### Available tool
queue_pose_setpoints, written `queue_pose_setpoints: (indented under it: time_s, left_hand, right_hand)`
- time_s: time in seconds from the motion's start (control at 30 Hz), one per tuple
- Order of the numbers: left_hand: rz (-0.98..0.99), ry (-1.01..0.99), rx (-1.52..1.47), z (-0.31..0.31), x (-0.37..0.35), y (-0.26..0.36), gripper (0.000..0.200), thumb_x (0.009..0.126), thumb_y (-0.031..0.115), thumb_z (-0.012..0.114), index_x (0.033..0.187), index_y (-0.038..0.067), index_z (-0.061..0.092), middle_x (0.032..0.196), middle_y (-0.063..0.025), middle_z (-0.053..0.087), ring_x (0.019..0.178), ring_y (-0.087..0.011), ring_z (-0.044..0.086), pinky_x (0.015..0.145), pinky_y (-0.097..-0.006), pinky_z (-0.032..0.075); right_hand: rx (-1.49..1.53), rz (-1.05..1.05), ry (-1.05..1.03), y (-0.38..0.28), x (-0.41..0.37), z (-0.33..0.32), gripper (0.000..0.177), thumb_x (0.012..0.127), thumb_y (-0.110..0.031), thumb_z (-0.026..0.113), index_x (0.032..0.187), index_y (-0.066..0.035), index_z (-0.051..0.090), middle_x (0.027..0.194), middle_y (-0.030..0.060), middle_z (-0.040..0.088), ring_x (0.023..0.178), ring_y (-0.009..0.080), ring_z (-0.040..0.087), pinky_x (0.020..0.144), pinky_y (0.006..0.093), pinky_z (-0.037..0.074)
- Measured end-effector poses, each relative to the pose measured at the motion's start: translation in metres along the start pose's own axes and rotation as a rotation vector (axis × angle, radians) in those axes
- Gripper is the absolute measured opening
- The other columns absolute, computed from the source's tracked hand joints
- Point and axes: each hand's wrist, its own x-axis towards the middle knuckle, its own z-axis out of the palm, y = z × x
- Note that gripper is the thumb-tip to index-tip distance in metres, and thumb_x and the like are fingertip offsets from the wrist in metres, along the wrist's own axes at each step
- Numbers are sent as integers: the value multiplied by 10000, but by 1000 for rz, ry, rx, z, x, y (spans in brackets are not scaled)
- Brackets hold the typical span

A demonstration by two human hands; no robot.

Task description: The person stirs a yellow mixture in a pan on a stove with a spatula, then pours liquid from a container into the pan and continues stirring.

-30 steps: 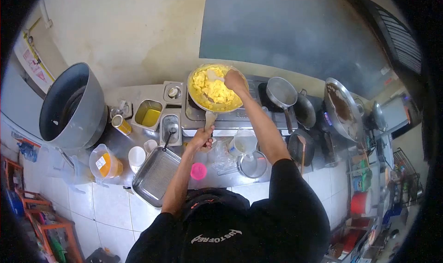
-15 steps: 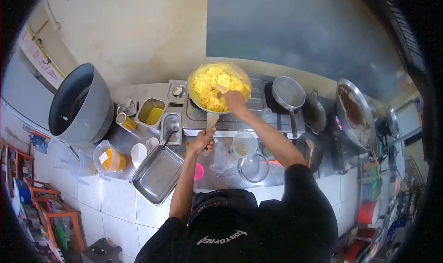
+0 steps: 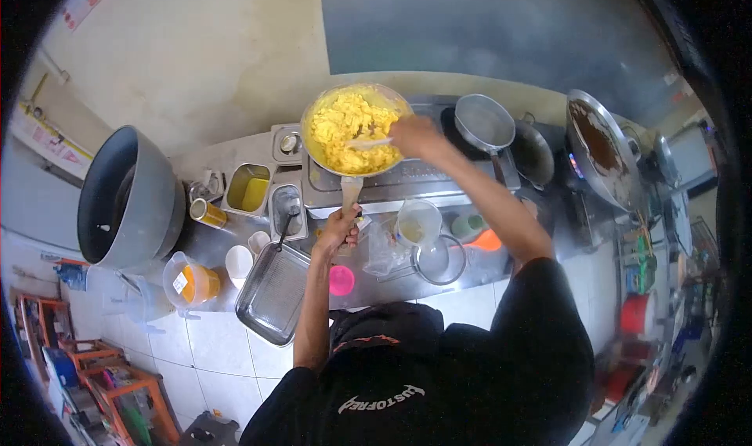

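Note:
My left hand [image 3: 338, 230] is wrapped round the handle of a frying pan [image 3: 312, 153] over the stove top. Scrambled eggs [image 3: 345, 125], yellow and lumpy, fill much of the pan. At the pan's right rim, my right hand [image 3: 417, 137] is closed on a pale spatula [image 3: 368, 143], whose blade lies in the eggs. Its fingers are slightly blurred. Below the stove, near my left hand, are a clear plastic bag [image 3: 382, 246], a measuring jug [image 3: 417, 223] and a pink cup [image 3: 341, 280].
A saucepan [image 3: 484, 122] and a dark wok [image 3: 533, 156] stand to the right, beside a large pan [image 3: 599, 152] of brown liquid. A strainer [image 3: 439, 260] lies in front. Leftward are a metal tray [image 3: 270, 297], an oil container [image 3: 249, 189], a jug [image 3: 196, 281] and a big grey pot [image 3: 129, 199].
My right hand has swung right to the pan's rim, and the spatula now lies more sideways across the eggs. The left hand keeps its hold on the handle. The whole view has shifted slightly.

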Motion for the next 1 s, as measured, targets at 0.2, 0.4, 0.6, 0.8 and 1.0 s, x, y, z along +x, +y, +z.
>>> queue_pose_setpoints:
  time_s: [0.2,0.4,0.6,0.8,1.0]
  left_hand:
    - [23,-77,-14,-9,5,-5,419,871,442,537,962,36,482,529,7,404,387,-90,385,367,-250,361]
    - [4,-105,-10,-15,10,-2,482,851,492,541,969,30,477,537,12,376,393,-86,354,387,-251,340]
    - [-2,-108,-55,-23,11,-4,451,850,484,548,974,55,480,531,11,382,387,-80,341,375,-254,331]
    - [-39,-137,-17,-20,12,3,428,868,458,531,951,41,482,520,-3,384,372,-91,352,356,-262,340]
    - [-40,-99,-2,-9,9,5,447,859,476,537,970,46,484,509,-3,376,365,-95,345,350,-273,327]
  right_hand:
    - [11,426,206,54,34,58,221,817,-188,480,869,-73,662,808,154,647,791,326,636,670,445,506]
    - [88,4,176,58,79,90,195,788,-165,503,888,-92,653,832,154,642,770,348,624,683,439,500]
    - [-182,155,102,71,13,-8,206,767,-206,541,798,-28,641,823,175,643,797,305,633,686,453,488]
    - [298,350,78,35,62,85,199,747,-132,560,856,12,642,833,193,640,804,327,633,696,431,497]
    - [40,12,161,-32,-5,17,139,745,-114,567,775,-21,666,772,146,651,777,275,647,660,382,505]
